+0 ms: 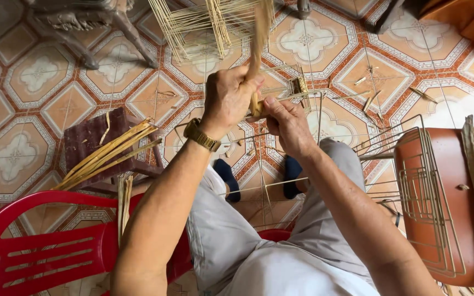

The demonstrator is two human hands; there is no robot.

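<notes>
Center-top of frame, we're working a flat fibre strip [260, 33] onto a thin wire frame [303, 98]: strip looks light, pliable, prob. easy to split, so we'd grip it low, near the wrap. Left hand [227, 98] fingers closed round the strip; right hand [286, 123] fingers pinched tight on its end. More strips [105, 156] mid-left, wire racks [429, 203] right.

Bright, even daylight, soft faint shadows beneath the dark wooden stool [105, 143], motion blur on the pale raised fibre strand [259, 33], wide-angle bending at edges, patterned orange floor tiles [39, 77] sharp
</notes>
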